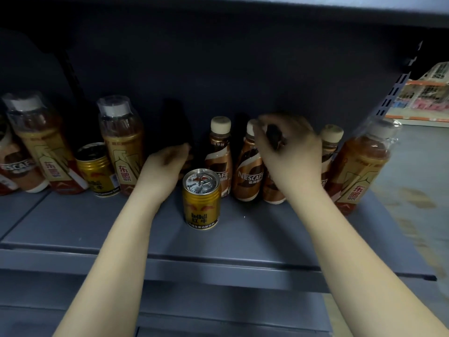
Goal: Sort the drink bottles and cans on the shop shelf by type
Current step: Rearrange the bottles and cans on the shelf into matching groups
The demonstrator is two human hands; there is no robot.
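Grey shelf (97, 227) under dim overhang; left hand (162, 166) grip spread, right hand (289, 152) grip unclear.

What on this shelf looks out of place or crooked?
The types are mixed: one Red Bull can stands alone before the Nescafe bottles, another can sits between tall Dongpeng bottles. The far-right Dongpeng bottle leans, apart from its kind.

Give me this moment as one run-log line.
left hand: reaching behind Red Bull can, grip hidden | right hand: curled over Nescafe bottles | Dongpeng bottle: far right, leaning | sort: unfinished
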